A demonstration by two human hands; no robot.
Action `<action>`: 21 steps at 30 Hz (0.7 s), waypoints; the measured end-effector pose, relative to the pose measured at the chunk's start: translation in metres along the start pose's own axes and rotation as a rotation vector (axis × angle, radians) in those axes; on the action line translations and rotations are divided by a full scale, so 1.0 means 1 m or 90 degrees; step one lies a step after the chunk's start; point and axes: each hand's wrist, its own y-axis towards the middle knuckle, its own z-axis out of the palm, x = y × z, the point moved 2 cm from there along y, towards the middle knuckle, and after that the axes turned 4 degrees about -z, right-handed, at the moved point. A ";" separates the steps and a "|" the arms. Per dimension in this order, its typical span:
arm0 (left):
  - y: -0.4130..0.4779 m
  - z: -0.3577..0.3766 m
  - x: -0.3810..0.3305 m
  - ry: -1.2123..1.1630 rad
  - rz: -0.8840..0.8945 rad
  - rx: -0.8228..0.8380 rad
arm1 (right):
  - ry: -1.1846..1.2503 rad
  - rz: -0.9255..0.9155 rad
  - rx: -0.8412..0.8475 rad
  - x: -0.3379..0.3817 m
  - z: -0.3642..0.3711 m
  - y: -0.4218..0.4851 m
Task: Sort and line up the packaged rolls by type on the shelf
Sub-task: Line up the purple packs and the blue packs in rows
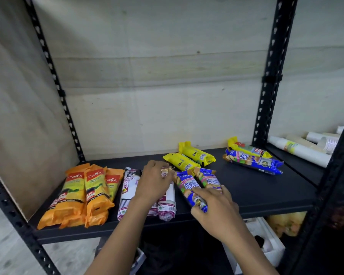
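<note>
Here, on the black shelf [256,187], the left hand [153,182] lies across the white drawstring rolls [167,203] at centre, fingers curled over the top end of one. The right hand [216,205] closes around the lower end of a blue roll [187,187], a second blue roll [208,178] just beside it. Orange rolls [81,193] line the lower left; yellow rolls [189,157] sit behind; a mixed pile [250,157] lies at right.

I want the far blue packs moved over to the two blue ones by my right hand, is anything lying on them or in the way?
Yes: a yellow-ended pack lies on top of the far blue packs. The bare shelf between them and the near blue packs under the right hand looks clear.
</note>
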 end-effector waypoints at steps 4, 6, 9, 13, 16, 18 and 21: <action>-0.020 0.005 -0.015 -0.010 0.062 0.036 | -0.069 0.022 -0.006 0.009 0.005 0.009; -0.027 0.008 -0.021 0.023 0.111 0.065 | -0.069 0.023 -0.007 0.010 0.007 0.010; -0.037 0.013 -0.026 0.039 0.150 0.129 | -0.066 0.004 -0.013 0.008 0.009 0.011; -0.045 0.016 -0.027 0.062 0.168 0.151 | -0.002 -0.008 -0.044 0.001 0.005 0.012; -0.050 0.017 -0.029 0.077 0.180 0.130 | -0.003 -0.020 -0.070 -0.007 0.006 0.008; -0.051 0.020 -0.030 0.066 0.177 0.114 | 0.014 -0.041 -0.076 -0.012 0.008 0.008; -0.049 0.022 -0.032 0.074 0.174 0.113 | 0.101 -0.046 -0.070 -0.015 0.004 0.014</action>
